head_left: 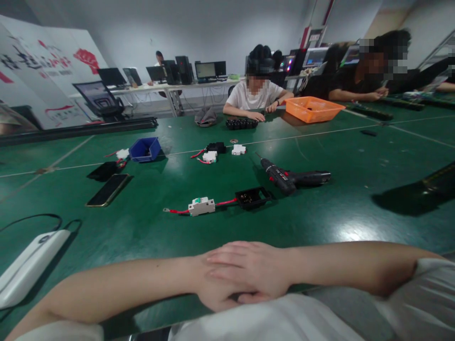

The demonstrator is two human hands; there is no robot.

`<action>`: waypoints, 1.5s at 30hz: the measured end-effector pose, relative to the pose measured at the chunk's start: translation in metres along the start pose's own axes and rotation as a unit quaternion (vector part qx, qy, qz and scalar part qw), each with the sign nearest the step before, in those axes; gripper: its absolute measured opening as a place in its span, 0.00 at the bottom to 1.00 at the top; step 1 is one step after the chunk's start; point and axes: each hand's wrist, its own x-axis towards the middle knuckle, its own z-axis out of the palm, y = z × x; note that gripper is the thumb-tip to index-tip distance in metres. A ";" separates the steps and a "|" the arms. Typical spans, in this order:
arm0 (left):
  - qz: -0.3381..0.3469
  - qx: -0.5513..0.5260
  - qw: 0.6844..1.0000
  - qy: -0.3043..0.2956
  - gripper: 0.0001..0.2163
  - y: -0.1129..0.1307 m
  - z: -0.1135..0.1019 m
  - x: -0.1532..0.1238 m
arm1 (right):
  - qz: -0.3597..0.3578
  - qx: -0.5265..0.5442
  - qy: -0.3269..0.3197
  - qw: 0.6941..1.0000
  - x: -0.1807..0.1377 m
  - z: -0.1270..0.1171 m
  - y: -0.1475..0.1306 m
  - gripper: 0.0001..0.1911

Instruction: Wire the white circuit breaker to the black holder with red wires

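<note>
My right hand lies flat, fingers stretched out, on top of my left hand at the near edge of the green table. Both forearms are crossed in front of my white shirt. My left hand is mostly covered; the fingertips that show lie loose and hold nothing. Neither hand touches any object. Nearest, farther out on the table, are a white circuit breaker with red wires and a small black tray. A black cordless drill lies to their right.
A phone, a black pouch and a blue bin lie at the left, a white power bank near left. More breakers sit mid-table. A person in white sits opposite beside an orange basket.
</note>
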 end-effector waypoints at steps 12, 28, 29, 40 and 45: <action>-0.025 -0.042 0.999 0.008 0.13 -0.005 0.010 -0.003 | 0.005 0.129 0.014 0.992 0.002 0.005 0.010 0.37; -0.056 -0.037 0.997 0.040 0.06 -0.009 0.003 -0.003 | -0.026 0.215 0.051 0.975 0.003 0.002 0.032 0.40; -0.058 -0.030 0.997 0.036 0.07 -0.009 0.004 -0.003 | -0.027 0.214 0.051 0.975 0.003 0.002 0.032 0.40; -0.055 -0.019 0.998 0.029 0.07 -0.008 0.000 -0.002 | -0.026 0.222 0.043 0.974 0.001 0.004 0.034 0.40; -0.059 -0.009 0.998 0.034 0.08 -0.007 0.000 -0.001 | -0.020 0.214 0.048 0.975 0.001 0.005 0.033 0.39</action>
